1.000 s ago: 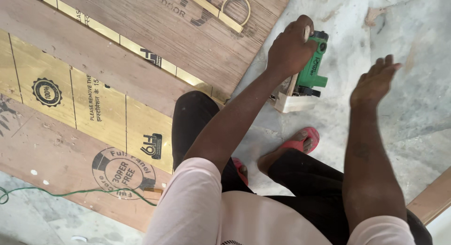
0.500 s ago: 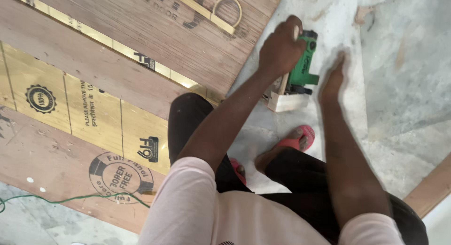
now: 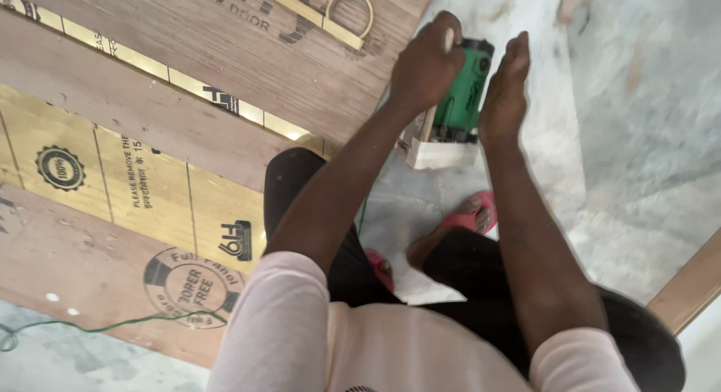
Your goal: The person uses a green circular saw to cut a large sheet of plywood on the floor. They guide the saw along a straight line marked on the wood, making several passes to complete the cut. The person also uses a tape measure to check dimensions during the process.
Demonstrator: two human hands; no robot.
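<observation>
The left hand is wrapped over the top of a green power tool, its grip clamped on the tool's upper end. The right hand lies flat against the tool's right side, fingers straight and together, pressed on the casing rather than curled around it. The tool sits on the pale, dusty floor, just beside the edge of a large brown plywood sheet, with a small pale wooden block touching its near end. A foot in a pink sandal rests near the block. A thin green cord trails across a lower plywood panel
</observation>
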